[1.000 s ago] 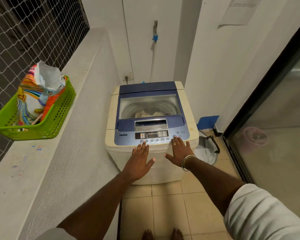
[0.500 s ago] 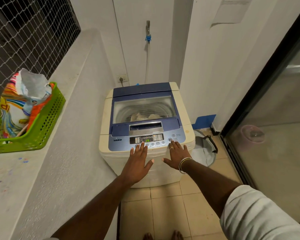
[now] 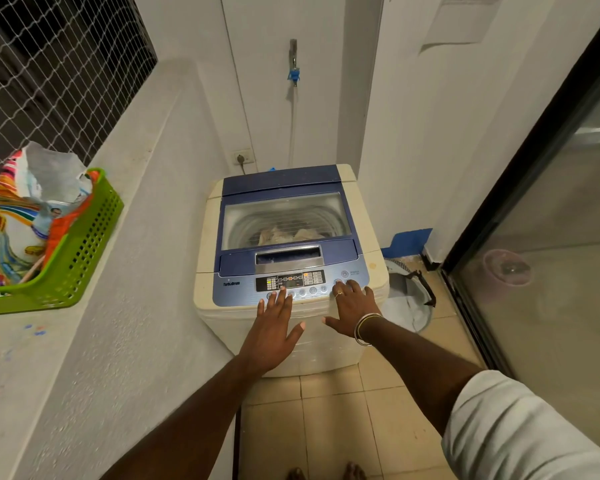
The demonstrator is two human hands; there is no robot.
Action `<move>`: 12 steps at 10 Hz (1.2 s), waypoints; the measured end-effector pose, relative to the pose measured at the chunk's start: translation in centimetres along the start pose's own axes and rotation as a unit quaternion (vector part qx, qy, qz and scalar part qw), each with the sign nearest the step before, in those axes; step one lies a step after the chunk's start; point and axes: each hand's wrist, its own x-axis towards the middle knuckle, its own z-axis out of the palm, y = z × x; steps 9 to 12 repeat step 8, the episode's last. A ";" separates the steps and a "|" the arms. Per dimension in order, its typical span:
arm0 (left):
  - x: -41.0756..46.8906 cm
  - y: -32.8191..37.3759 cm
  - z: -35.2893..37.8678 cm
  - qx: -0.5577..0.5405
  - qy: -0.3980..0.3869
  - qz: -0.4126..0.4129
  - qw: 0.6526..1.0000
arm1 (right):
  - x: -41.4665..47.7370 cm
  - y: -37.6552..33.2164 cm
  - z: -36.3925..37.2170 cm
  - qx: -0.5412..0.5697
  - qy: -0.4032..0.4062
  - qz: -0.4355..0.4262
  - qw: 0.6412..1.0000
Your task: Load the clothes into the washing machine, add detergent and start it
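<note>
The left hand (image 3: 274, 327) and right hand (image 3: 352, 310) stayed flat, fingers straight, on the front of the washing machine (image 3: 207, 237), the right one at the panel's right end. The control panel (image 3: 290, 280), showing green digits earlier, now showed orange lights; clothes (image 3: 284, 235) lay inside under the shut lid (image 3: 340, 251).

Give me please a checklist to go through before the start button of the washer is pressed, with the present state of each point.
1. Lid closed: ok.
2. Clothes inside, seen through the lid: ok.
3. Display lit: ok.
4. Detergent added: cannot tell; the detergent bag stands in the basket.
5. Right hand on the correct button: cannot tell; its fingertips touch the right end of the panel, and the labels are too small to read.
6. Left hand off the buttons: cannot tell; its fingertips lie at their row.
</note>
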 end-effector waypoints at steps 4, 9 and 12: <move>-0.3 0.6 -0.3 0.008 -0.015 -0.008 1.000 | 2.8 -0.2 -4.3 0.003 -0.089 0.014 0.996; -2.1 0.3 -1.6 0.018 0.001 0.005 1.000 | -3.3 -0.2 -0.6 0.010 -0.012 -0.018 1.000; -2.1 0.3 -1.6 0.018 0.001 0.005 1.000 | -3.3 -0.2 -0.6 0.010 -0.012 -0.018 1.000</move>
